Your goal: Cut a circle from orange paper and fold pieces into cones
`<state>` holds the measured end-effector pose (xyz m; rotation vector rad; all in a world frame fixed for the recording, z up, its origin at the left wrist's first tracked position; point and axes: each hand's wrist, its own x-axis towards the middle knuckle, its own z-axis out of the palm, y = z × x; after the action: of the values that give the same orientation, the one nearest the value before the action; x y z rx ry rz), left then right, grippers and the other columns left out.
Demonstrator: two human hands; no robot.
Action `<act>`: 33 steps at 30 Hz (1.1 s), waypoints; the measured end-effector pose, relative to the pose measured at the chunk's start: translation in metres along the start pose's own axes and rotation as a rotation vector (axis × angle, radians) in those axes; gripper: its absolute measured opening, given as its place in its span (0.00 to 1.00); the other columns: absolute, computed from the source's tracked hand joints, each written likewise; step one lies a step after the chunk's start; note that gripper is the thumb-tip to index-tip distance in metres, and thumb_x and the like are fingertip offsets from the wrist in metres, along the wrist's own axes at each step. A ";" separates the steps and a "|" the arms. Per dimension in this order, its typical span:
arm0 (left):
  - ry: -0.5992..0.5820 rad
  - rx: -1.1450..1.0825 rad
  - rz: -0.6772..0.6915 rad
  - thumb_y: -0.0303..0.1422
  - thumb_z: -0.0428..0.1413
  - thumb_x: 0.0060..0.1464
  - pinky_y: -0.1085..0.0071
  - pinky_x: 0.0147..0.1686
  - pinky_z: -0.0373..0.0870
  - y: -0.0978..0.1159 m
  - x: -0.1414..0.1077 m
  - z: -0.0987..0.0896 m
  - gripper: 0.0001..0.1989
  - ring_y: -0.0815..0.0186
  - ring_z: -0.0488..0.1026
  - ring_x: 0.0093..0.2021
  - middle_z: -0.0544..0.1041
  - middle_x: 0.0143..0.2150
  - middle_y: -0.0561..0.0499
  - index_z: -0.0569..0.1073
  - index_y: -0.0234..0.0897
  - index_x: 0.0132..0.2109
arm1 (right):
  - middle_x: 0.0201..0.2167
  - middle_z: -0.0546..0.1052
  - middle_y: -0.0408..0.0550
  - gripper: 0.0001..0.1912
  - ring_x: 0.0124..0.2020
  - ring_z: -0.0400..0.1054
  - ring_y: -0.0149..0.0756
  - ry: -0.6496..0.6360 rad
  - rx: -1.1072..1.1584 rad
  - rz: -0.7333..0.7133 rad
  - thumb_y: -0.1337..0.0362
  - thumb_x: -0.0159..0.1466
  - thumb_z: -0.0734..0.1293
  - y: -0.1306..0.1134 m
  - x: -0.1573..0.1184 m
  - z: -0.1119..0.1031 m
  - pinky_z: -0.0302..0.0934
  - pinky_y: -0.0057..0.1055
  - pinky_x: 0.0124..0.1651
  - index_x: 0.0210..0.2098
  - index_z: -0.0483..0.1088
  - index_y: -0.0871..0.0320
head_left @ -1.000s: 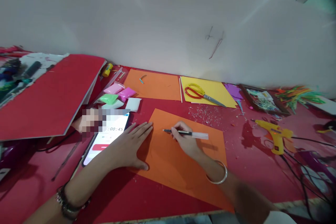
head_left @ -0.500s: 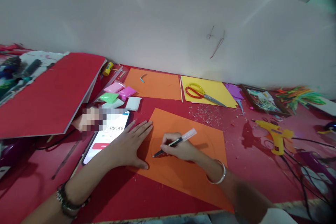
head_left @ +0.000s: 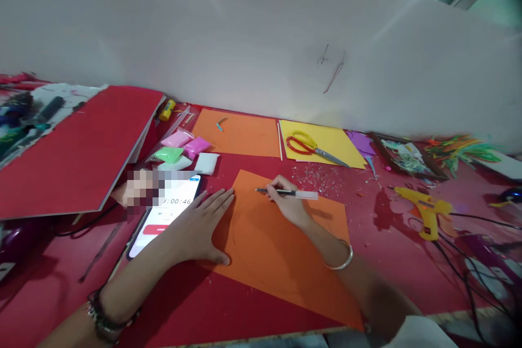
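Note:
An orange sheet of paper (head_left: 281,261) lies at an angle on the red table in front of me. My left hand (head_left: 206,228) rests flat on its left edge, fingers stretched out and thumb apart. In my right hand (head_left: 287,201) is a black pen (head_left: 305,194) with a clear cap on its rear end. The pen's tip points left, over the upper part of the sheet; whether it touches the paper I cannot tell. A faint curved line shows on the paper's left side. Beside my left forearm lies a phone (head_left: 175,201) showing a timer.
Red-and-yellow scissors (head_left: 318,149) lie on yellow paper (head_left: 346,144). Another orange sheet (head_left: 244,138) is at the back. Clay packets (head_left: 171,154) and a red board (head_left: 81,152) sit left. A yellow glue gun (head_left: 426,209) with cables lies right, near a scrap tray (head_left: 408,163).
My right hand has moved the pen up and to the right, from the sheet's left middle to its upper part. The pen now lies nearly level. My left hand stays in place.

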<state>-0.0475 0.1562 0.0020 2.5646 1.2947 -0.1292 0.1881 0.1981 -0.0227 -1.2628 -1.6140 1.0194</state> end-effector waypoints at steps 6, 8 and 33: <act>0.001 0.003 0.005 0.63 0.50 0.32 0.57 0.60 0.38 -0.001 0.000 0.001 0.59 0.51 0.42 0.64 0.42 0.66 0.42 0.41 0.33 0.64 | 0.21 0.68 0.40 0.13 0.22 0.63 0.28 0.084 0.125 0.082 0.54 0.59 0.60 -0.006 -0.009 0.000 0.57 0.25 0.26 0.25 0.59 0.56; 0.002 0.008 0.008 0.63 0.49 0.32 0.57 0.60 0.38 -0.001 -0.001 0.002 0.59 0.51 0.41 0.64 0.41 0.66 0.42 0.41 0.32 0.64 | 0.21 0.69 0.41 0.12 0.22 0.63 0.27 -0.048 0.171 0.107 0.55 0.59 0.61 -0.013 -0.020 0.008 0.56 0.24 0.24 0.25 0.59 0.56; -0.041 0.059 -0.012 0.62 0.51 0.32 0.59 0.61 0.37 0.003 0.001 -0.001 0.59 0.54 0.40 0.64 0.39 0.66 0.44 0.42 0.29 0.64 | 0.21 0.67 0.40 0.11 0.23 0.59 0.27 -0.221 0.012 -0.010 0.60 0.60 0.60 -0.018 -0.030 0.026 0.52 0.24 0.27 0.24 0.62 0.58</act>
<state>-0.0445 0.1559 0.0035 2.5893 1.3104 -0.2237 0.1632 0.1626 -0.0183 -1.1655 -1.7744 1.1950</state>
